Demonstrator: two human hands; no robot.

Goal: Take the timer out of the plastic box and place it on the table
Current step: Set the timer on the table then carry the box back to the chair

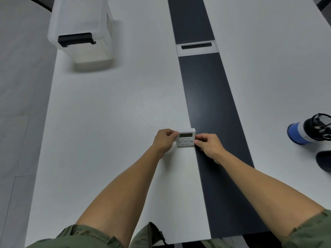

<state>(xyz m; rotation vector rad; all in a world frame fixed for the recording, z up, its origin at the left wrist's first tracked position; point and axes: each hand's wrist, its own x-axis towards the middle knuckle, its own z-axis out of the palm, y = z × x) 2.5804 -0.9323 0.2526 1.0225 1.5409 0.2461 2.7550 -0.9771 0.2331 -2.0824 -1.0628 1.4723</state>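
Observation:
A small white timer (185,138) with a green screen and several buttons is at the middle of the white table (111,113), beside the dark centre strip. My left hand (163,140) pinches its left edge and my right hand (208,145) pinches its right edge. Whether the timer rests on the table or is held just above it I cannot tell. The clear plastic box (84,31) with a black latch stands at the far left of the table, well away from both hands, its lid on.
A dark strip (211,104) runs down the table with a cable hatch (197,47) in it. A blue and black bottle (308,130) lies at the right, with a dark object (324,161) below it. The table's left edge drops to the floor.

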